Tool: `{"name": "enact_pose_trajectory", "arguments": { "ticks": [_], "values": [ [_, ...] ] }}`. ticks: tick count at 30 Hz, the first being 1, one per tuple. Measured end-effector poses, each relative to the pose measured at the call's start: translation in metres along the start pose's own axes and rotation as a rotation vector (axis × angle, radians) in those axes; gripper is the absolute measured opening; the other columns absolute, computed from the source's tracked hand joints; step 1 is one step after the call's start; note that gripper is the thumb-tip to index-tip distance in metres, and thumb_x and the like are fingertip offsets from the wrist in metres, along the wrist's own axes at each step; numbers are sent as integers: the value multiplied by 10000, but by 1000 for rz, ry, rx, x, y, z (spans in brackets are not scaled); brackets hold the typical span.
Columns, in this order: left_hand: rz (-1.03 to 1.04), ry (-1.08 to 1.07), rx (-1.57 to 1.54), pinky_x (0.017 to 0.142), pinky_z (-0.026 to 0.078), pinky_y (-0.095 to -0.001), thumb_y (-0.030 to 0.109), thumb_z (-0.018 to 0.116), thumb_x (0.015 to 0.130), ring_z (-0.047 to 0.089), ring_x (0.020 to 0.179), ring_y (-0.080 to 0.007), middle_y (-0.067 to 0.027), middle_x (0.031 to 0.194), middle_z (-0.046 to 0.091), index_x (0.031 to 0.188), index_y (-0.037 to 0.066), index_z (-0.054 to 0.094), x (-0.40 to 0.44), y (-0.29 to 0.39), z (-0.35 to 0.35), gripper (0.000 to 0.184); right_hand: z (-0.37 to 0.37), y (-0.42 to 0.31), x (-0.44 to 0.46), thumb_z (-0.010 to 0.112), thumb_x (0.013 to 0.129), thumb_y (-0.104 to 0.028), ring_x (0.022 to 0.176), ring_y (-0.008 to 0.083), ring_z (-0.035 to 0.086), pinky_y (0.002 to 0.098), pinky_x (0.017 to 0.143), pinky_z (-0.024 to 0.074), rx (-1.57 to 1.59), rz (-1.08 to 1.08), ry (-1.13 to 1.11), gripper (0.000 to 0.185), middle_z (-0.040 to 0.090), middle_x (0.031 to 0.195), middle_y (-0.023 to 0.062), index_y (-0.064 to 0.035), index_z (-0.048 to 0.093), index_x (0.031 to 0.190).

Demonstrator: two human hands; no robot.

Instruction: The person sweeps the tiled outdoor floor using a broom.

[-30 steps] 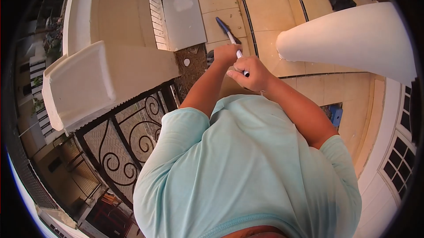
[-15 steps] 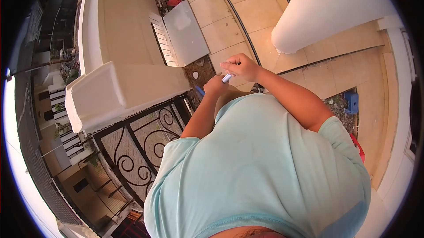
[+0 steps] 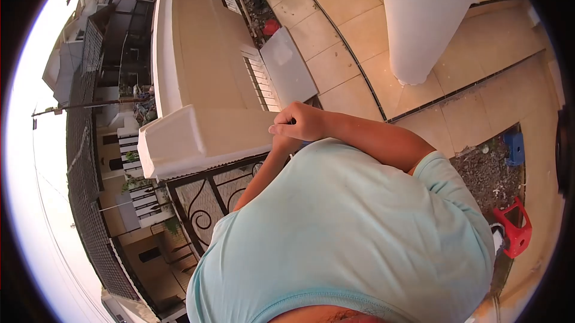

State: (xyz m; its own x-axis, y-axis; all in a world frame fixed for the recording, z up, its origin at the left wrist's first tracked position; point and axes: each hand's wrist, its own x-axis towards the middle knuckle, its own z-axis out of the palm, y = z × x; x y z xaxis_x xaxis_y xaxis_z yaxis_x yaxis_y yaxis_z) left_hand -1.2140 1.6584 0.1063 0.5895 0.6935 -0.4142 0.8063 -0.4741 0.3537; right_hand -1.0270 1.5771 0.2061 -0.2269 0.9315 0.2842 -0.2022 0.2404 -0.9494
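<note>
Close together in front of my chest are both hands. My right hand (image 3: 299,120) is curled closed above my left hand; whether it holds anything is hidden. My left hand (image 3: 286,141) is mostly covered by the right one, so its fingers do not show. A small blue bit (image 3: 306,143) shows just below the hands, next to my shirt. The white handle seen earlier is not visible. Behind the hands stands the cream wall (image 3: 233,125).
A black scrollwork gate (image 3: 206,203) is at the lower left. A white column (image 3: 422,23) rises from the tiled floor (image 3: 323,35). A grey board (image 3: 288,65) leans by the wall. On the right are a red plastic stool (image 3: 516,227) and a blue object (image 3: 514,148).
The view has swung, showing more sky at left and the red stool at right. My right hand has come over my left, and the white handle between them has gone from sight.
</note>
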Motion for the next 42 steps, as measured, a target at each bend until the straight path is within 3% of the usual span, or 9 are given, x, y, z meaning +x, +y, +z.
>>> {"name": "enact_pose_trajectory", "arguments": {
  "ticks": [5, 9, 11, 17, 27, 29, 33, 38, 42],
  "values": [
    [158, -98, 262, 859, 494, -408, 432, 618, 872, 649, 1075, -239, -27, 1115, 721, 1211, 222, 651, 40, 46, -22, 400, -27, -17, -23, 684, 931, -277, 560, 124, 311, 354, 508, 317, -62, -250, 318, 507, 364, 539, 28, -28, 392, 599],
    [269, -146, 436, 859, 489, -409, 432, 621, 867, 648, 1068, -235, -20, 1110, 722, 1203, 229, 654, 58, 75, -40, 394, -35, -29, -54, 687, 930, -276, 543, 145, 306, 359, 504, 317, -55, -270, 421, 517, 362, 523, 41, -24, 375, 602],
    [318, -166, 516, 859, 487, -410, 432, 623, 864, 648, 1065, -233, -17, 1107, 723, 1199, 232, 656, 63, 89, -37, 391, -35, -25, -65, 689, 911, -235, 549, 194, 354, 351, 540, 357, -148, -222, 347, 439, 431, 567, 94, -12, 445, 621],
    [440, -173, 683, 858, 481, -411, 432, 629, 856, 646, 1056, -228, -7, 1099, 724, 1187, 243, 661, 79, 120, -46, 382, -41, -18, -73, 688, 906, -206, 582, 230, 427, 376, 595, 396, -366, -368, 463, 408, 491, 606, 101, -9, 469, 624],
    [518, -149, 775, 870, 437, -420, 439, 654, 814, 637, 1034, -201, 40, 1053, 725, 1169, 294, 671, 119, 127, -66, 384, -50, -21, -44, 689, 907, -161, 546, 215, 397, 367, 553, 375, -390, -335, 563, 397, 460, 556, 87, -13, 469, 611],
    [525, -122, 747, 873, 431, -421, 444, 656, 809, 635, 1048, -194, 45, 1045, 725, 1169, 300, 672, 141, 107, -63, 388, -54, -7, -26, 681, 917, -160, 536, 207, 344, 362, 527, 350, -398, -498, 635, 415, 421, 551, 92, -9, 445, 610],
    [575, -88, 670, 889, 416, -415, 461, 667, 793, 632, 1074, -177, 47, 1040, 724, 1140, 333, 689, 187, 67, -62, 370, -63, -3, 4, 659, 932, -141, 572, 187, 277, 359, 525, 322, -363, -167, 586, 413, 351, 554, 86, -5, 409, 633],
    [654, -37, 545, 952, 397, -431, 423, 705, 766, 628, 1102, -173, 60, 1061, 715, 1120, 340, 709, 257, 30, -69, 363, -80, 37, 65, 666, 927, -121, 568, 176, 275, 360, 523, 306, -393, 33, 655, 406, 362, 578, 85, 0, 394, 651],
    [680, -80, 489, 882, 455, -455, 366, 705, 765, 656, 1073, -190, 48, 1084, 697, 1107, 317, 716, 303, 7, -98, 346, -88, 54, 116, 664, 914, -87, 567, 166, 321, 348, 538, 307, -468, 123, 717, 361, 383, 584, 66, 11, 416, 672]
  ]
}}
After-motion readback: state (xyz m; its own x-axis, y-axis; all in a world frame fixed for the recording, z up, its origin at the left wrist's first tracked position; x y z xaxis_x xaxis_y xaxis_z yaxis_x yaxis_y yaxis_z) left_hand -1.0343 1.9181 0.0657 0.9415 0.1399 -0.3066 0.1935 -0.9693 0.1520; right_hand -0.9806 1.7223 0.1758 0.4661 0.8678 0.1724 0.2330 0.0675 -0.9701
